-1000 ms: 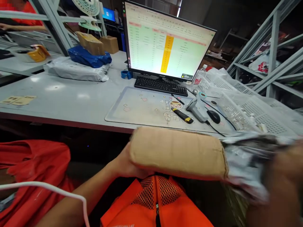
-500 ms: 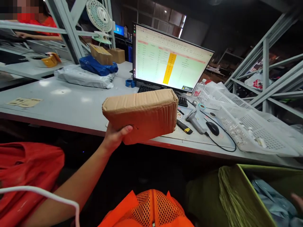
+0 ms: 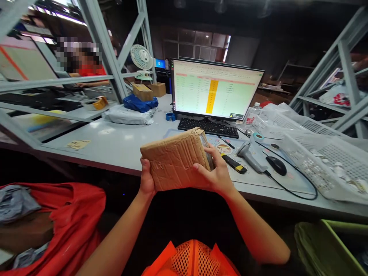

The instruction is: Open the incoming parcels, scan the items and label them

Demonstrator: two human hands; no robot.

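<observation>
A creased brown cardboard box (image 3: 175, 159) is held up, tilted, over the front edge of the desk (image 3: 115, 149). My left hand (image 3: 147, 178) grips its left end, thumb on the near face. Around the right end my right hand (image 3: 217, 170) is closed, its thumb on the near face and its fingers at the end, where something greyish shows. The box's far side and underside are hidden. Just right of that hand lie a black and yellow box cutter (image 3: 234, 164) and a grey barcode scanner (image 3: 251, 158).
Behind the box stand a keyboard (image 3: 208, 127) and a monitor (image 3: 215, 90). A mouse (image 3: 275, 165) and white plastic baskets (image 3: 324, 165) are at right, parcels (image 3: 129, 115) at left. Below are a red bag (image 3: 77, 207) and a green bin (image 3: 333, 241). A person (image 3: 89, 69) sits beyond the frame.
My right hand has come from the green bin at lower right and taken hold of the box's right end. The box has turned and dropped slightly. The camera view has shifted.
</observation>
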